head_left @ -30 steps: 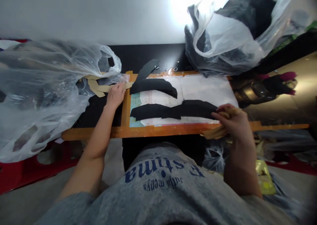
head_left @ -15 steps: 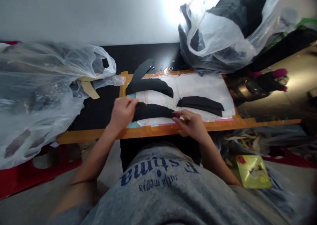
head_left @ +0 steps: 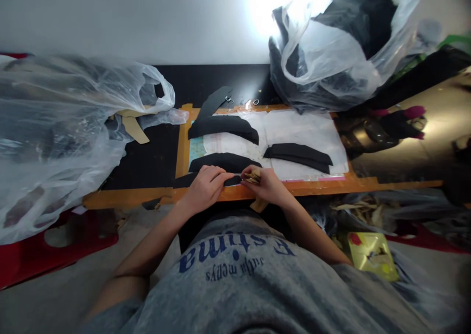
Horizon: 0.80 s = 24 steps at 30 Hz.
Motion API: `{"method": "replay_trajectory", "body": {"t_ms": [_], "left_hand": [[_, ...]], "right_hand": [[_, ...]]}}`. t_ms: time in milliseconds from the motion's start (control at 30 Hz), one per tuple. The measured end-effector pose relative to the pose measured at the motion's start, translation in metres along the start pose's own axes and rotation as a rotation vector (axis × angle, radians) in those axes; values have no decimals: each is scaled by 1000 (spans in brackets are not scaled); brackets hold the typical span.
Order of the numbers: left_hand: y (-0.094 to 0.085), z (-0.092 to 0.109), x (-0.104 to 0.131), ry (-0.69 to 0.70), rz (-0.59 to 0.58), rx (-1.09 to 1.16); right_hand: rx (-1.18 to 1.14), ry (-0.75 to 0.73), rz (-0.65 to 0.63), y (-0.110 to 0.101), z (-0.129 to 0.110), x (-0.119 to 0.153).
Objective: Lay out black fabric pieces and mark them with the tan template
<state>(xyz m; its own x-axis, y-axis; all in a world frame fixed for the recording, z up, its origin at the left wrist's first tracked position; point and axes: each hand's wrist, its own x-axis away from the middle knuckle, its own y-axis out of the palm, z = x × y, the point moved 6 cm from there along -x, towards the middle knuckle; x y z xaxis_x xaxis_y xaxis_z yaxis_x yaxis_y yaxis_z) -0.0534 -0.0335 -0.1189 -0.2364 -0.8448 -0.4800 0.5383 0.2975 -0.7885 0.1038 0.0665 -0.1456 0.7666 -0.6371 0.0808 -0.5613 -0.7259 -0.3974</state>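
My left hand is closed at the front edge of the table, its fingertips on a narrow black curved piece that the hand partly covers. Beside it, my right hand is closed around a small bundle of tan strips. Its thumb and fingertips meet the right end of the same black piece. Just behind both hands lies a black curved panel. Farther back are another black curved panel and a dark strap with a metal buckle. A black layered piece rests to the right.
White paper taped to the black table lies under the pieces. Clear plastic bags stand at left and back right. A small metal ring is at the back. A yellow box sits below the table, right.
My left hand has moved right and nearer the front edge; my right hand has shifted left. The hands are now close together, with a narrow black piece showing in front of the panel.
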Motion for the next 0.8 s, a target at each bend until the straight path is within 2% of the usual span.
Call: {"method": "replay_trajectory", "body": {"t_ms": [67,167,300,467,600,633,700,800], "left_hand": [[1,0,1,-5,0,12],[3,-2,3,-16,-3,40],[1,-3,3,-55,61,89],[2,9,-1,-22,126,353],[-1,10,2,-108,250,442],[-2,7,5,-143,282,458],[-4,-3,14,-234,376,513],[-10,-31,37,-449,611,648]], "right_hand": [[-33,5,-16,0,3,-2],[-104,34,-138,4,3,-3],[-355,74,-250,9,-2,0],[-622,161,-176,22,5,2],[-851,257,-170,37,13,6],[-916,292,-131,37,16,7],[-1008,358,32,29,29,7],[-1030,384,345,-2,53,11]]}}
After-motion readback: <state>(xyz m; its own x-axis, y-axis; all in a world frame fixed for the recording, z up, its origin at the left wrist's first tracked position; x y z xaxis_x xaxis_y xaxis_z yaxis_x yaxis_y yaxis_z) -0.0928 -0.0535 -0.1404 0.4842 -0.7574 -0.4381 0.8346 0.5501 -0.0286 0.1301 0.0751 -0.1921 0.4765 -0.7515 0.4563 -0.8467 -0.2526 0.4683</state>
